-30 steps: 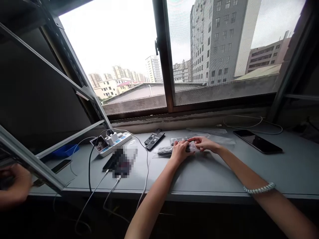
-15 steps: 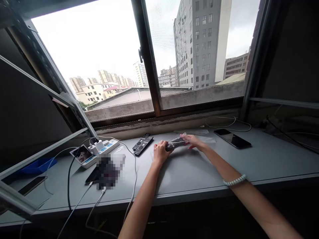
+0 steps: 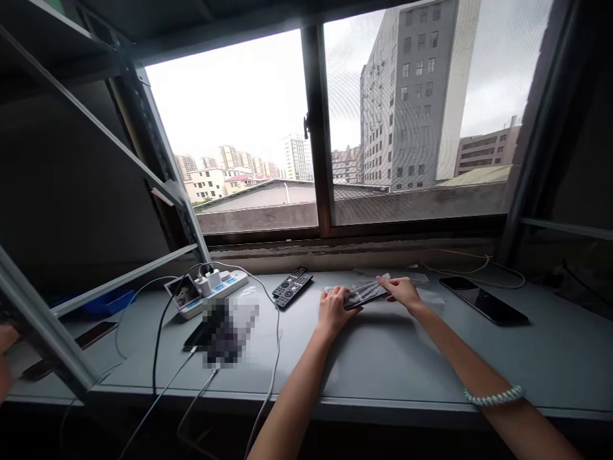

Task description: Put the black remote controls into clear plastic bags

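A dark remote in a clear plastic bag [image 3: 366, 292] lies between my hands, low over the grey desk. My left hand [image 3: 334, 308] is wrapped round its left end, fingers bent. At the right end my right hand [image 3: 401, 291] pinches the bag's edge between thumb and fingers. More clear plastic [image 3: 431, 299] lies on the desk behind and under my right hand. To the left of my left hand, two black remotes [image 3: 293, 291] rest side by side, partly overlapping.
A black phone [image 3: 483, 300] lies at the right, near a coiled white cable [image 3: 502, 271]. Left are a power strip [image 3: 191, 310] with chargers, cables, and a blurred-out dark device. Metal shelf posts flank the desk [image 3: 383, 377]. Another person's hand [image 3: 6, 338] shows at the left edge.
The camera view has shifted, so the scene sits further right and lower. The bagged remote now shows flatter, with my right hand pinching its end. Another person's hand has appeared at the left.
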`<state>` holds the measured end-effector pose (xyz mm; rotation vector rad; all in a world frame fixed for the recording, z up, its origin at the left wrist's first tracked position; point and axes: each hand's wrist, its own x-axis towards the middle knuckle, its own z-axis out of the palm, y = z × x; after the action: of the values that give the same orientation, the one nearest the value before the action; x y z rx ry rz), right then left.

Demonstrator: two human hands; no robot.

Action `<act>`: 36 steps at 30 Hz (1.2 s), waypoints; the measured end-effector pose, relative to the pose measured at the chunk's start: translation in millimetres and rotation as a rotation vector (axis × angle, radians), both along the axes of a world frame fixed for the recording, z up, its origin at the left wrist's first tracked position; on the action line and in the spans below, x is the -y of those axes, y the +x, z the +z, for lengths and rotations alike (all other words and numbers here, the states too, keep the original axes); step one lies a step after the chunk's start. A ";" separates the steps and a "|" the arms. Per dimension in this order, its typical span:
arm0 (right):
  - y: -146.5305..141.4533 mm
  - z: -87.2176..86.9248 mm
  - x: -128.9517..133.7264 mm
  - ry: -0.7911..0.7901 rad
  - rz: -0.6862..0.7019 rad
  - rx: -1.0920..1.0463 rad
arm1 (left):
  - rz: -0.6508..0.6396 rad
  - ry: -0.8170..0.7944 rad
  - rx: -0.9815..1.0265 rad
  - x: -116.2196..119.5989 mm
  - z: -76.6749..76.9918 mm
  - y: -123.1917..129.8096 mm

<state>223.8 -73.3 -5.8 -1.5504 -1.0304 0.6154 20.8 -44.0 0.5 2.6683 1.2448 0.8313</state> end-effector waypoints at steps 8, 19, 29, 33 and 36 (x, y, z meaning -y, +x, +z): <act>15.4 -9.2 0.0 -0.045 -0.142 0.415 | 0.035 0.021 0.119 -1.0 0.4 -1.8; 0.0 11.6 6.3 -0.144 -0.214 0.672 | -0.153 0.029 -0.017 0.8 -0.2 6.5; -1.5 14.8 4.2 -0.277 -0.146 0.796 | -0.208 -0.010 -0.060 -4.7 -3.8 11.2; -1.3 12.7 4.8 -0.287 -0.080 0.781 | -0.130 -0.005 -0.042 -2.2 -9.6 13.0; -0.6 12.7 5.7 -0.263 -0.050 0.752 | -0.016 -0.005 -0.047 -1.7 -14.7 15.8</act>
<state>223.3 -79.0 6.9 -2.1038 -1.4962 0.1132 36.6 -42.2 -14.2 2.7055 1.2321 0.7674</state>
